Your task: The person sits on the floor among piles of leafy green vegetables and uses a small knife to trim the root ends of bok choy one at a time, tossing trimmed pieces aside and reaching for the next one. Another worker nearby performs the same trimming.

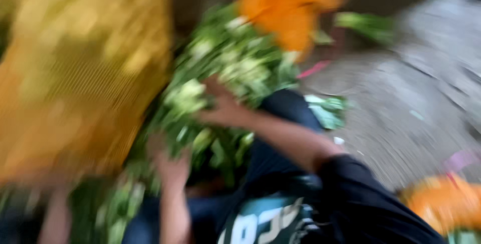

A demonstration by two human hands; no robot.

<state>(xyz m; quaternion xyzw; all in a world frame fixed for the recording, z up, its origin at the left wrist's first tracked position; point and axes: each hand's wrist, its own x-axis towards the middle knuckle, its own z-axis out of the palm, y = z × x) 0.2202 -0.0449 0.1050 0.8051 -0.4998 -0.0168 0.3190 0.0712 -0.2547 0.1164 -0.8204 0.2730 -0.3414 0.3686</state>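
Both hands work a heap of green stems with pale buds (225,68), as I watch through a heavily blurred head view. My right hand (225,108) lies on top of the heap, fingers curled into the greens, apparently gripping a bunch; my left hand (170,166) presses at the heap's lower edge, and I cannot tell whether it is clenched or slack. The greens rest across my lap over dark trousers (280,139), between a yellow woven sack (85,73) on the left and the grey floor (401,108) on the right. To do this well, I judge both hands should gather the stems low and evenly so the buds are not crushed. Orange flowers (290,6) sit heaped just beyond the greens, and more orange blooms (446,204) show at the lower right. What the sack holds is hidden; loose leaves (328,111) lie on the floor nearby.
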